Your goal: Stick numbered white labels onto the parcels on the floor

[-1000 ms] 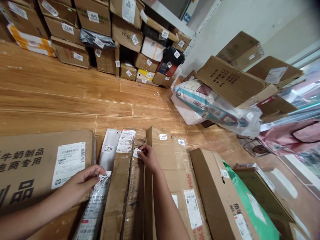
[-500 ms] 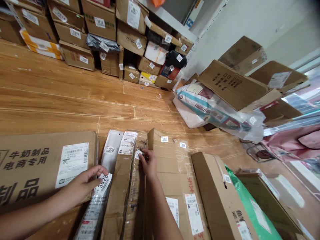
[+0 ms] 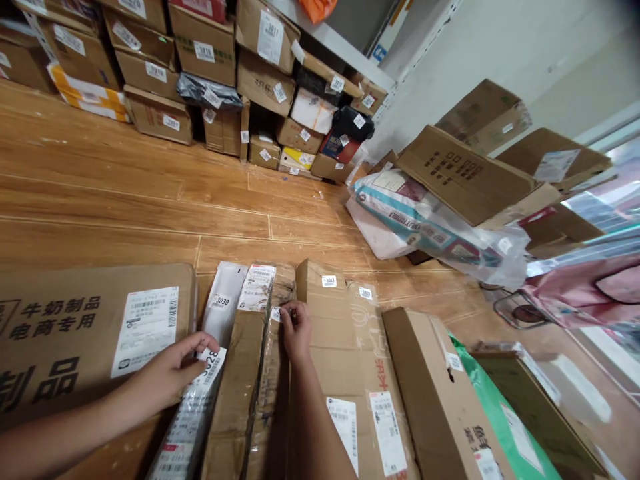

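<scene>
My left hand (image 3: pixel 185 365) pinches a white label (image 3: pixel 211 367) marked 3028 between thumb and fingertips, above a narrow grey parcel (image 3: pixel 219 318) labelled 3030. My right hand (image 3: pixel 297 329) is at a small white sticker (image 3: pixel 275 313) near the top of a narrow, tape-wrapped carton (image 3: pixel 273 380); its fingers are curled and pressed on the sticker's right edge. Left of that carton lies another long brown one (image 3: pixel 235 380) with a shipping label. To the right is a wider carton (image 3: pixel 325 340) with a 3027 sticker.
A large brown box (image 3: pixel 100 280) lies at the left. Stacked labelled parcels (image 3: pixel 210 63) line the back. Loose cartons (image 3: pixel 465 173) and a plastic-wrapped bag (image 3: pixel 400 213) are at the right, with a green parcel (image 3: pixel 495 400) nearer.
The view has shifted slightly. My right hand has moved a little left over the small sticker, covering more of it. My left hand still holds the 3028 label in nearly the same place.
</scene>
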The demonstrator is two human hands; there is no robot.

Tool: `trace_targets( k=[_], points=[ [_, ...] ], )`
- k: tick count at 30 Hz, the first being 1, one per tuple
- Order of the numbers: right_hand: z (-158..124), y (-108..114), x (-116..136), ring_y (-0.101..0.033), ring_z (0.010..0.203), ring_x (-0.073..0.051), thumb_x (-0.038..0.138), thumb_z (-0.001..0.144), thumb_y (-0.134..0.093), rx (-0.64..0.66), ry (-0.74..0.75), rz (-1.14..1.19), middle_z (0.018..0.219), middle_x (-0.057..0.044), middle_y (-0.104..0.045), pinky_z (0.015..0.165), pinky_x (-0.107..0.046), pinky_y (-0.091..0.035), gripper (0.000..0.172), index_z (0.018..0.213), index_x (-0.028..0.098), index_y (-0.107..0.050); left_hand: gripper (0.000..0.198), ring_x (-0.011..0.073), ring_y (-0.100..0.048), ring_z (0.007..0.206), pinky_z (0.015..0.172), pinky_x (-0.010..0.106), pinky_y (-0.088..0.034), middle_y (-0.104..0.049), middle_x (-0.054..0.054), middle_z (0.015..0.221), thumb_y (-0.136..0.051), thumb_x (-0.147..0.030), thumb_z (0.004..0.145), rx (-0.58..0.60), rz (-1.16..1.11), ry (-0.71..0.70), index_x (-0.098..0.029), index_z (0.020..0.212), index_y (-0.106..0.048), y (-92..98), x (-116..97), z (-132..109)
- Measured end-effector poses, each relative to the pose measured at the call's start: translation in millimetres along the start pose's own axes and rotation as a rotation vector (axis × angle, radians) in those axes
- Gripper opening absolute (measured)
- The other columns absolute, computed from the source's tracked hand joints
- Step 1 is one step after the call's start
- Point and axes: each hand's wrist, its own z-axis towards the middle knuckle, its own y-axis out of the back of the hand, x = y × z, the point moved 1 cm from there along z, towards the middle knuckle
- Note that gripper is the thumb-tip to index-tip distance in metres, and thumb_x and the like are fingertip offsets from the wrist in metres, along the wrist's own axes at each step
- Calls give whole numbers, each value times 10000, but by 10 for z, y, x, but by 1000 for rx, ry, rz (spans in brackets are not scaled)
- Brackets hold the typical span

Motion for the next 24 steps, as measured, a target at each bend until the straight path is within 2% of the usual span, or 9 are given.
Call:
trace_targets(
  k=[5,9,12,13,15,17,20,22,24],
  points=[
    [-83,-56,-12,-522,799,-177,299,874,-494,-72,51,-21,784,-17,-583,763,-330,-417,151,776,200,-553,358,218,-541,846,776,315,-395,-611,20,847,-513,-419,600,-25,-21,-65,-196,879,-541,-77,-154,111],
    [-117,-55,-7,-518,792,-179,289,882,-476,-93,76,-40,772,-20,-573,758,-333,-414,151,785,200,-549,376,205,-524,813,771,318,-377,-600,18,842,-451,-399,565,-8,0,-83,-195,869,-537,-96,-320,154],
    [-108,-55,13,-524,772,-165,290,872,-494,-77,69,-53,785,-21,-564,731,-317,-433,136,793,192,-545,398,199,-514,792,747,312,-380,-590,16,829,-431,-399,548,24,3,-59,-190,870,-537,-77,-363,167],
    [-101,-63,19,-525,760,-158,291,857,-520,-78,59,-57,805,-22,-563,720,-310,-442,111,856,185,-550,397,197,-514,785,736,308,-383,-589,14,823,-432,-399,549,36,-4,-53,-190,870,-536,-68,-361,176],
    [-85,-93,24,-533,744,-148,282,831,-557,-82,43,-63,852,-27,-564,707,-306,-466,252,1054,167,-530,386,189,-512,766,717,301,-386,-593,9,818,-439,-391,551,36,-18,-54,-192,866,-540,-50,-330,206],
    [-86,-120,19,-557,781,-158,277,838,-546,-53,73,-98,883,-42,-567,744,-331,-494,316,1136,172,-538,361,185,-508,754,706,300,-389,-594,5,807,-447,-382,552,10,-37,-71,-198,847,-544,-56,-269,231],
    [-153,-74,-34,-595,902,-212,302,870,-504,-36,189,-194,919,-85,-599,819,-400,-516,209,937,218,-683,315,203,-515,779,725,329,-412,-559,10,770,-471,-405,565,-38,-69,-74,-206,800,-542,-148,-172,204],
    [-207,-21,-164,-628,899,-242,301,855,-509,-105,238,-219,944,-97,-643,782,-436,-542,220,968,267,-695,295,213,-527,793,760,366,-420,-523,10,769,-507,-383,567,-64,-98,-13,-216,804,-557,-226,-124,189],
    [-202,-87,-344,-657,883,-280,357,801,-570,-115,299,-189,960,-84,-672,744,-479,-561,203,956,354,-700,263,231,-550,787,768,404,-436,-514,6,716,-638,-354,534,-60,-56,35,-233,758,-576,-222,-121,225]
  ],
)
